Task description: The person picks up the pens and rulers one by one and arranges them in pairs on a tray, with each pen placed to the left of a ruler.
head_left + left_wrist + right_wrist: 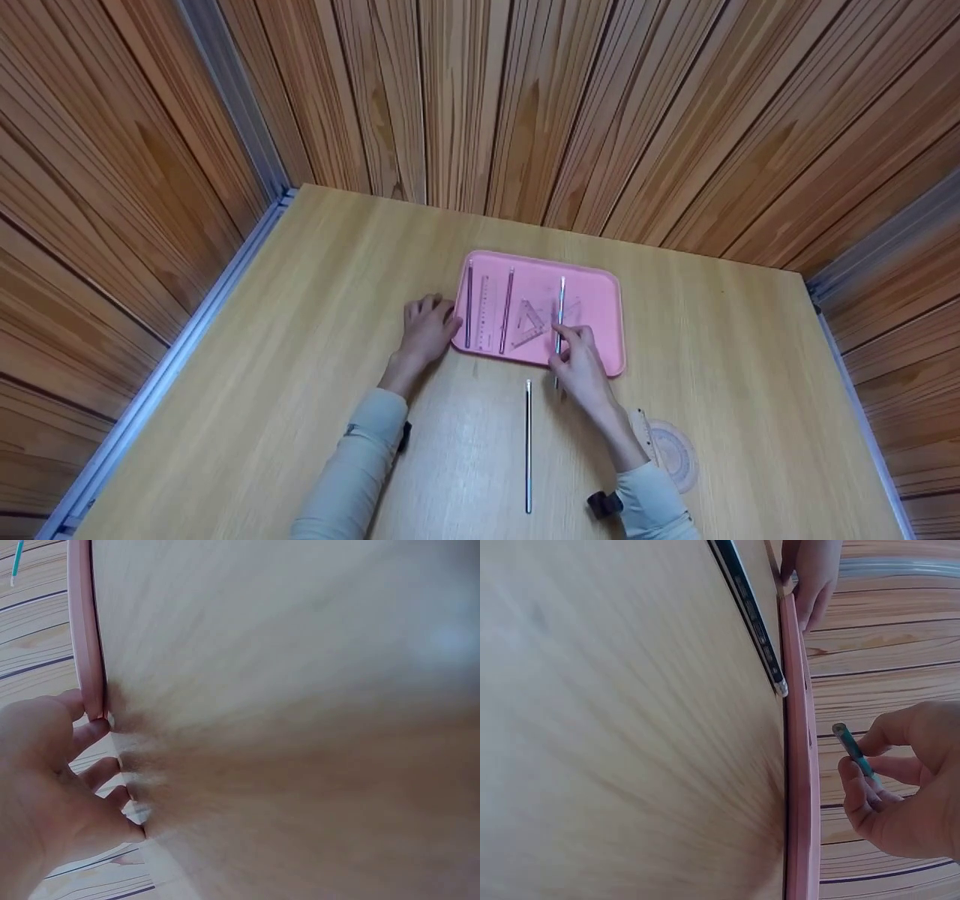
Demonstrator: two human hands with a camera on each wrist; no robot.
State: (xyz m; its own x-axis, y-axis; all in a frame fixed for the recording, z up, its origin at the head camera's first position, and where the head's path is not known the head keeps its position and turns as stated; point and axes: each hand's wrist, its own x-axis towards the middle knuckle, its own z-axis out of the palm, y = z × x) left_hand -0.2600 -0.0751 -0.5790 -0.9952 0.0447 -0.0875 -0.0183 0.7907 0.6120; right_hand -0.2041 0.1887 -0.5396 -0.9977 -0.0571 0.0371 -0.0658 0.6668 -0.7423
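Right hand, reaching forward over the near rim of the pink tray, pinches a pencil between thumb and fingers; the shaft extends past the grip both ways, its longer part above the tray. Left hand, fingers bent, pinches the tray's rim at the near-left corner.

Head view looks forward and down at the table, pink tray near centre — close, low wrist views share its rim: left wrist, upper left; right wrist, centre right.
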